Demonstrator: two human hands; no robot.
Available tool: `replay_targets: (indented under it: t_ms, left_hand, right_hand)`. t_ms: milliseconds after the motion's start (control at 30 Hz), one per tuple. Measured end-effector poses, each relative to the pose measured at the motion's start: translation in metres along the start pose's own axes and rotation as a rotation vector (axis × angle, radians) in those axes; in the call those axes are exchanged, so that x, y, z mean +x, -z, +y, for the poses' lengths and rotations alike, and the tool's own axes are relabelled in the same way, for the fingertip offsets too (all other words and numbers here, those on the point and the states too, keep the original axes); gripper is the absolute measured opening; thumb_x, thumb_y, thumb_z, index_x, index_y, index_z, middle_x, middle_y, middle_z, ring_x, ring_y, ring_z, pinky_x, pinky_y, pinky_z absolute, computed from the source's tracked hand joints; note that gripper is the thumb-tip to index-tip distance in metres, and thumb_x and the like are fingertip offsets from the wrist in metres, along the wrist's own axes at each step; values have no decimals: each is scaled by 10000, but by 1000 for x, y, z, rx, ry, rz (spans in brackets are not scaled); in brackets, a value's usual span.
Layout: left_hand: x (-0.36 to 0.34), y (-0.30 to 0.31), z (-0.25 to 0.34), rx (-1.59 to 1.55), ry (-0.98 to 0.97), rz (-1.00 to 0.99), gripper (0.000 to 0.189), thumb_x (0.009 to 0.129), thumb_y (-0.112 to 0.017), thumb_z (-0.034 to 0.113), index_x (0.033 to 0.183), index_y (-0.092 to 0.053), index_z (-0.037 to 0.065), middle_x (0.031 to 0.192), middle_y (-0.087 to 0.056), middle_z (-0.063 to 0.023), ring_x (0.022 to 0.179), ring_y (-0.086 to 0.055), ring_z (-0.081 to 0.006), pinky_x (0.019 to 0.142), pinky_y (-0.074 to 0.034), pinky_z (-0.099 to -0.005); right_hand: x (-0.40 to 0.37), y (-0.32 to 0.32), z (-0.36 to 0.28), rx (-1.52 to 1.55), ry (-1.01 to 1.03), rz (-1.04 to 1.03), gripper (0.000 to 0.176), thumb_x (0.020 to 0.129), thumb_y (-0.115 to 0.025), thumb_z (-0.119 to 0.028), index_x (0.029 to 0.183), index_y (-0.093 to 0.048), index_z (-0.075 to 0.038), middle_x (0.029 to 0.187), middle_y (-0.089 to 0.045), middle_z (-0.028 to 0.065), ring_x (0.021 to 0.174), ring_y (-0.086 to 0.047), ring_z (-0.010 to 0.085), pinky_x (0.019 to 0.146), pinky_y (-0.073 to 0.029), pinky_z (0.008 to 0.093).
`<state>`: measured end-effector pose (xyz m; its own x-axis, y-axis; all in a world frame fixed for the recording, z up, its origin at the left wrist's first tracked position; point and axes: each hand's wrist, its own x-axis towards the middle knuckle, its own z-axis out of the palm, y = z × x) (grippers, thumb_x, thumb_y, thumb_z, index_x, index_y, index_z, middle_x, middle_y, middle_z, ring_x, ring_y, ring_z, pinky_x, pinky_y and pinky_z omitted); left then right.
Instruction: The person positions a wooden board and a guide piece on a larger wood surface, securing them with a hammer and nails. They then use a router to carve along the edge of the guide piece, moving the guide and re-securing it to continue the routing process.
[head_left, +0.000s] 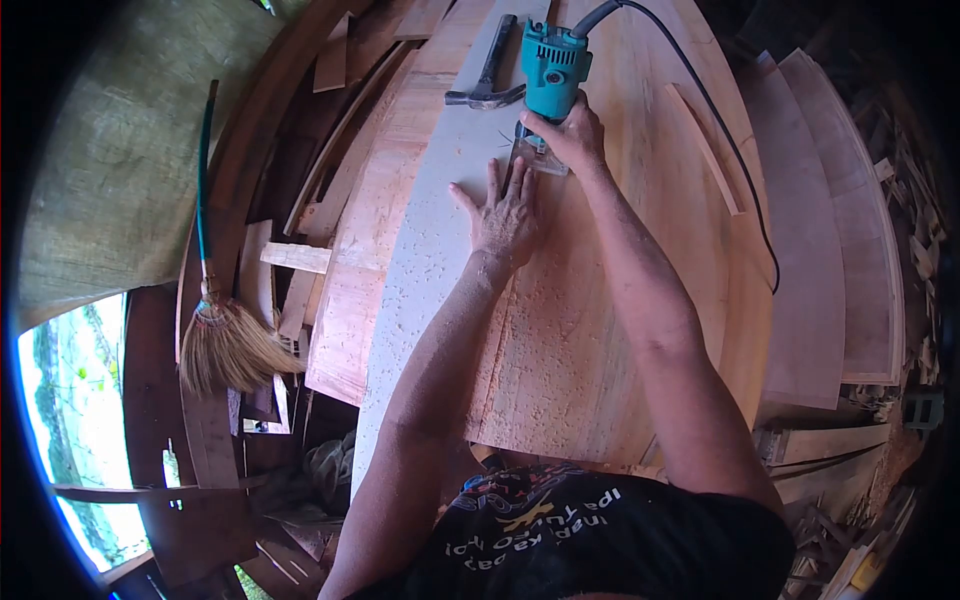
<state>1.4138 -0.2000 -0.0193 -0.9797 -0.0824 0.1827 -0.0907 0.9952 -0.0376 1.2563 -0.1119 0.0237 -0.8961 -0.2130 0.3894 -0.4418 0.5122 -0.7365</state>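
My right hand point(572, 135) is wrapped round the lower body of a teal trim router point(553, 75), which stands upright with its clear base on the wood. Flat on a pale board point(425, 215), fingers spread, lies my left hand point(503, 217); its fingertips are beside the router base. The pale board rests lengthwise on a wide wooden panel point(600, 300), and sawdust is scattered over both. A dark hammer point(490, 75) lies on the pale board just left of the router. The router's bit is hidden from me.
The router's black cord point(715, 105) curves down the right side of the panel, past a thin wood strip point(705, 150). A broom point(225, 335) stands at the left among offcuts. Plywood sheets point(800, 230) lean at the right, beside scrap wood point(915, 230).
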Motion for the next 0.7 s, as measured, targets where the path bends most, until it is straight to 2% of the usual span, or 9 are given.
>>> replay_targets:
  t_ms: [300,400,700]
  left_hand:
    - [11,-1,-1,-22,-19,-18,650,927,-472,230,1533,-277,100,1631,-171,-48,1495,-143,-341,963,-91,-872]
    - [16,8,1,-52,3,-97,596,987,-409,243,1542,-232,114,1640,-131,-39,1507,-100,-335,964,-65,-872]
    - [28,1,-1,-26,-7,-73,576,1007,-389,280,1541,-241,120,1641,-133,-34,1505,-103,-336,955,-70,-876]
  right_hand:
    - [12,-2,6,-8,-11,-8,802,670,-783,-593,1184,-531,-32,1053,-680,209,998,-667,383,892,-509,478]
    - [16,-2,6,-11,-12,-4,795,670,-783,-589,1179,-532,-33,1053,-681,210,994,-668,385,886,-510,476]
    - [27,-4,10,23,-23,0,812,660,-779,-565,1226,-511,-48,1073,-684,193,1009,-663,375,910,-504,473]
